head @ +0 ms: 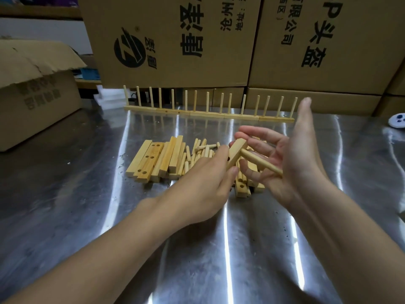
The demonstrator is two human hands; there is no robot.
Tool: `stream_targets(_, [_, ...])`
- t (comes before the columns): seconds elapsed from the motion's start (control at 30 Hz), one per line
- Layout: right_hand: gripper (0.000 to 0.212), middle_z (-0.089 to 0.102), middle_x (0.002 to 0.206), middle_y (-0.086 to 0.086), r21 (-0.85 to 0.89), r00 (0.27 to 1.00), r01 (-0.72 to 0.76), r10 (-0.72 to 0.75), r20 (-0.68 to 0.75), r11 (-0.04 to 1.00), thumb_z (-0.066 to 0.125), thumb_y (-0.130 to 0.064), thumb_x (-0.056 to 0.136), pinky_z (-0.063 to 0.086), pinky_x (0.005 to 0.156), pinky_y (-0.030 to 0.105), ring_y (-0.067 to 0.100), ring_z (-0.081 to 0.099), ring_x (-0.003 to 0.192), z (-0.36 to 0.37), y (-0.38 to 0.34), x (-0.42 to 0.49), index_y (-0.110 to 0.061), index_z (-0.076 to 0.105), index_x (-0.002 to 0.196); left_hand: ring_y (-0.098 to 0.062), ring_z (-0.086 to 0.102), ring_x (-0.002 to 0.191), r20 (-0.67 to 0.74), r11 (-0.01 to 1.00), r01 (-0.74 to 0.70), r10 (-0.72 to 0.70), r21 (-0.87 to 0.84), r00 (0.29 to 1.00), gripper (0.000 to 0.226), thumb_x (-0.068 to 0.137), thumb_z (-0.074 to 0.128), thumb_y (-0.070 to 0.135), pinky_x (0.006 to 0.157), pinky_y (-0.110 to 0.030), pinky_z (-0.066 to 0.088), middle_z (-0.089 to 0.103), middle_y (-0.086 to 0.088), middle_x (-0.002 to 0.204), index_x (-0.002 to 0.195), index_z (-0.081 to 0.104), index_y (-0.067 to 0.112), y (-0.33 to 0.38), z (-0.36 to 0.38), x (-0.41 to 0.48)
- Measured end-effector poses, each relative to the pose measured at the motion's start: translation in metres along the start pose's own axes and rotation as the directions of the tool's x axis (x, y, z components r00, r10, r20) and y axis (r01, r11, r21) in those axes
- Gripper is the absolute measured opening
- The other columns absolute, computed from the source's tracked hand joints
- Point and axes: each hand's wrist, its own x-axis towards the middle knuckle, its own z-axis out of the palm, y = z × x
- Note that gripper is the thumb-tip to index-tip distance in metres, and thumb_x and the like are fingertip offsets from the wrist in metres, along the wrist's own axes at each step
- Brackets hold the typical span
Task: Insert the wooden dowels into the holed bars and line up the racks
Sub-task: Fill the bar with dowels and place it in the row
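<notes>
Nearer than the row of five finished racks (208, 115), a pile of loose bars (153, 160) is lying on the worktop (76, 194). The left hand (197, 185) is pinching one holed bar (237, 153) in its fingers. The right hand (293, 167), fingers spread, is pushing one dowel (260, 162) into it. Seating it fully, then filling the remaining holes, probably comes next.

We see a packing workshop.
Cartons (175, 40) stacked across the top; holed bars (151, 159) heaped mid-frame on a steel worktable (65, 183).
</notes>
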Motion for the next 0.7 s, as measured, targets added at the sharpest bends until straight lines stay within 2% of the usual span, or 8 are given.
stream_targets(0.1, [0.102, 0.081, 0.109, 0.012, -0.015, 0.998, -0.025, 0.025, 0.052, 1.000, 0.030, -0.095, 0.087, 0.062, 0.086, 0.045, 0.029, 0.080, 0.098, 0.003, 0.002, 0.002, -0.010, 0.084, 0.103, -0.008, 0.059, 0.073, -0.075, 0.991, -0.026, 0.016, -0.134, 0.997, 0.011, 0.113, 0.048, 0.032, 0.064, -0.036, 0.051, 0.064, 0.005, 0.088, 0.119, 0.054, 0.024, -0.001, 0.006, -0.005])
stream_targets(0.17, [0.100, 0.080, 0.114, 0.013, 0.048, 0.994, -0.021, 0.016, 0.112, 0.999, 0.029, -0.096, 0.085, 0.059, 0.095, 0.052, 0.031, 0.078, 0.105, -0.001, -0.003, 0.006, -0.015, 0.083, 0.111, -0.007, 0.055, 0.068, -0.167, 0.968, -0.050, 0.009, -0.246, 0.986, 0.013, 0.113, 0.049, 0.031, 0.060, -0.030, 0.045, 0.060, 0.011, 0.080, 0.115, 0.059, 0.023, 0.000, 0.007, -0.001])
stream_targets(0.27, [0.094, 0.079, 0.120, 0.010, 0.131, 0.992, 0.020, -0.036, 0.117, 0.991, 0.029, -0.093, 0.088, 0.061, 0.090, 0.054, 0.027, 0.076, 0.111, -0.006, -0.003, 0.013, -0.022, 0.082, 0.117, -0.010, 0.043, 0.054, -0.297, 0.902, -0.011, -0.131, -0.432, 0.946, 0.017, 0.113, 0.048, 0.035, 0.048, -0.024, 0.037, 0.048, 0.008, 0.068, 0.109, 0.058, 0.021, -0.003, -0.004, 0.005])
stream_targets(0.37, [0.065, 0.080, 0.101, -0.003, -0.259, 0.983, 0.162, -0.180, -0.046, 0.952, 0.039, -0.073, 0.103, 0.058, 0.080, 0.036, 0.012, 0.074, 0.099, -0.011, 0.013, 0.019, -0.023, 0.081, 0.106, -0.012, 0.033, 0.050, -0.247, 0.713, 0.056, -0.314, -0.699, 0.917, 0.024, 0.112, 0.048, 0.036, 0.039, -0.023, 0.028, 0.043, 0.004, 0.070, 0.113, 0.055, 0.013, -0.009, -0.019, 0.005])
stream_targets(0.43, [0.033, 0.076, 0.085, -0.005, -0.630, 0.920, 0.313, -0.390, 0.017, 0.711, 0.055, -0.050, 0.106, 0.055, 0.074, 0.033, 0.009, 0.068, 0.084, -0.015, 0.025, 0.023, -0.027, 0.078, 0.098, -0.010, 0.031, 0.048, -0.169, 0.521, 0.046, -0.357, -0.853, 0.919, 0.031, 0.112, 0.045, 0.041, 0.036, -0.023, 0.025, 0.044, 0.002, 0.071, 0.114, 0.055, 0.012, -0.008, -0.025, 0.005])
stream_targets(0.53, [0.014, 0.067, 0.087, -0.017, -0.906, 0.816, 0.395, -0.512, 0.270, 0.151, 0.064, -0.038, 0.104, 0.052, 0.080, 0.032, 0.006, 0.056, 0.093, -0.021, 0.040, 0.031, -0.031, 0.076, 0.104, -0.009, 0.030, 0.045, -0.110, 0.303, 0.014, -0.388, -0.953, 0.915, 0.035, 0.113, 0.038, 0.043, 0.034, -0.020, 0.027, 0.043, 0.001, 0.069, 0.115, 0.055, 0.013, -0.007, -0.029, 0.008])
stream_targets(0.57, [0.014, 0.064, 0.091, -0.019, -0.914, 0.794, 0.404, -0.513, 0.325, 0.046, 0.065, -0.039, 0.103, 0.051, 0.085, 0.033, 0.008, 0.052, 0.098, -0.020, 0.044, 0.032, -0.032, 0.076, 0.107, -0.008, 0.030, 0.045, -0.101, 0.267, 0.011, -0.399, -0.964, 0.912, 0.034, 0.114, 0.038, 0.041, 0.034, -0.020, 0.027, 0.043, 0.001, 0.069, 0.114, 0.055, 0.012, -0.007, -0.030, 0.009])
stream_targets(0.7, [0.025, 0.055, 0.099, -0.014, -0.923, 0.769, 0.355, -0.515, 0.378, -0.148, 0.065, -0.057, 0.095, 0.041, 0.091, 0.033, 0.012, 0.045, 0.107, -0.019, 0.059, 0.033, -0.034, 0.073, 0.096, -0.008, 0.030, 0.044, -0.086, 0.195, 0.002, -0.440, -0.981, 0.894, 0.030, 0.114, 0.039, 0.037, 0.033, -0.020, 0.028, 0.043, 0.001, 0.067, 0.111, 0.056, 0.013, -0.009, -0.031, 0.009])
